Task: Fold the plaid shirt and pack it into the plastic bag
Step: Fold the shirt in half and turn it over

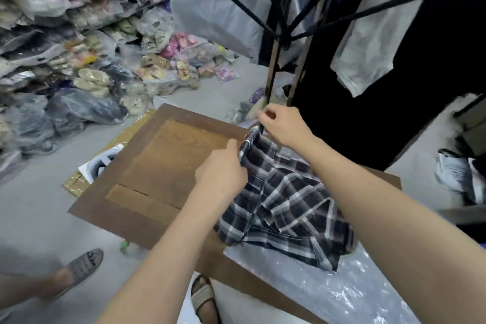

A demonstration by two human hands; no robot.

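Two bare hands work a dark plaid shirt (286,208) at the right side of a brown wooden table (168,155) in a crowded stockroom. The left hand (223,173) is closed on a bunched edge of the cloth near the collar, while the right hand (285,126), farther off, pinches the same gathered top between thumb and fingers, lifting it slightly. The rest of the shirt lies rumpled and unfolded, its lower part draped over a clear plastic bag (342,294) spread flat on the table's near right corner. Judging by this, the task is at its opening step: the shirt is being taken by the collar to be spread out, and no fold has yet been made. The next move appears to call for laying the garment flat on the bare wood to the left, smoothing it, and squaring the shoulders before the sleeves go in; the bag under it would need to be kept clear and its mouth found. Bagged sandals (92,81) heap the far left floor and a dark rack (284,8) stands beyond the table. No brand, label or writing can be read.
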